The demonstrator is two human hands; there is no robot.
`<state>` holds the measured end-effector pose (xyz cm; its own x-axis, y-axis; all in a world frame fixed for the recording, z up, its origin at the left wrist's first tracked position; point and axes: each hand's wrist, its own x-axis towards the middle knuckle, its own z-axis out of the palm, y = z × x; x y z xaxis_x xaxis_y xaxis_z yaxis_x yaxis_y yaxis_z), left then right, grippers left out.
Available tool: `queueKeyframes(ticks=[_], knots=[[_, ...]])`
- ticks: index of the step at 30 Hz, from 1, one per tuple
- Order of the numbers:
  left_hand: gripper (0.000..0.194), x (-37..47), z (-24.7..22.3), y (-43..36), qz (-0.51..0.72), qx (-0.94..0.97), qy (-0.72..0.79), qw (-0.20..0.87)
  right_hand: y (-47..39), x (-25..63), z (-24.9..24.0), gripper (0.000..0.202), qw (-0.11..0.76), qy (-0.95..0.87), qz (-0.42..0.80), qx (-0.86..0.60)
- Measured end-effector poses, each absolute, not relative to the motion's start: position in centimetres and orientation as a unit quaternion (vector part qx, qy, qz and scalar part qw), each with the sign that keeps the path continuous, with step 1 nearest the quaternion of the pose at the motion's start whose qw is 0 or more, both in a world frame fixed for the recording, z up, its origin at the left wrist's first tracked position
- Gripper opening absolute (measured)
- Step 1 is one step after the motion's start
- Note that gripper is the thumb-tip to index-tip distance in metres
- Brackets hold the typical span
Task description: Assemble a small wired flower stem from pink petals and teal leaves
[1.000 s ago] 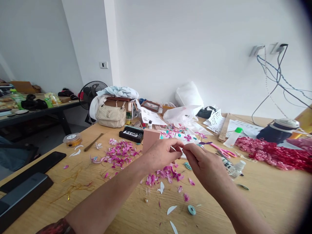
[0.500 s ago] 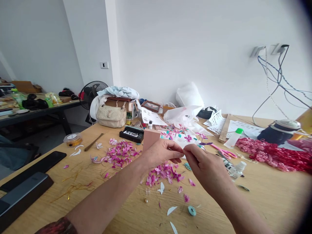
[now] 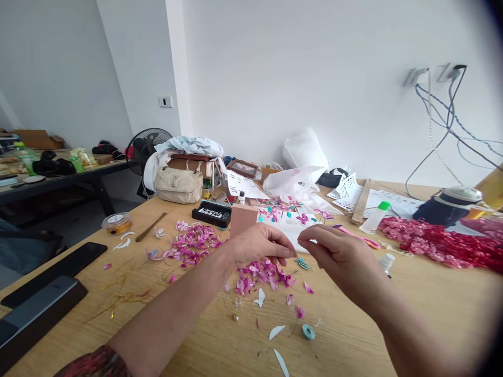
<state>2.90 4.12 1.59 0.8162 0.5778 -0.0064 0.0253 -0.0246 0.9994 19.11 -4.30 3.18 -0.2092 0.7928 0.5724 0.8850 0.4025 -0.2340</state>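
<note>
Your left hand [image 3: 267, 245] and right hand [image 3: 346, 256] are raised over the desk [image 3: 346, 335], fingertips facing each other across a narrow gap. In each grip, the thumb and forefinger are drawn close together; you cannot tell whether either is clamped on a fine item. The nearer heap of pink petals [image 3: 263, 275] lies on the desk, just below your left hand in the view. Teal pieces [image 3: 302, 263] lie near the fingertips of both hands. Beyond the hands are a white sheet [image 3: 291, 234] and an upright pink block [image 3: 242, 222]. A round teal spool [image 3: 308, 331] lies nearer to you.
</note>
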Motion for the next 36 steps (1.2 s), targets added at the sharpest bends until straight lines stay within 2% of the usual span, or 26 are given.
queueKeyframes(ticks=[5,11,19,24,31,33,36], knots=[[0.008,3.0,1.4,3.8,0.156,0.631,0.192,0.735,-3.4,20.2,2.5,0.015,0.394,-0.726,0.049,-0.562],[0.017,3.2,1.3,3.4,0.191,0.558,0.173,0.789,-2.3,19.8,1.5,0.021,0.469,-0.654,0.227,-0.548],[0.030,3.2,1.6,2.5,0.253,0.570,0.098,0.776,-2.3,18.9,1.1,0.017,0.489,-0.650,0.224,-0.536],[0.015,3.2,1.5,2.5,0.255,0.585,0.104,0.763,-2.4,18.3,1.0,0.017,0.485,-0.660,0.239,-0.521],[0.016,2.9,2.2,2.9,0.295,0.575,0.161,0.746,-1.8,19.3,0.6,0.016,0.483,-0.649,0.179,-0.560],[0.017,2.7,2.5,3.1,0.323,0.578,0.171,0.730,-1.9,20.0,1.0,0.011,0.504,-0.628,0.111,-0.583],[0.017,2.4,2.6,3.2,0.366,0.578,0.177,0.708,-3.0,20.4,2.0,0.008,0.542,-0.605,-0.072,-0.579]])
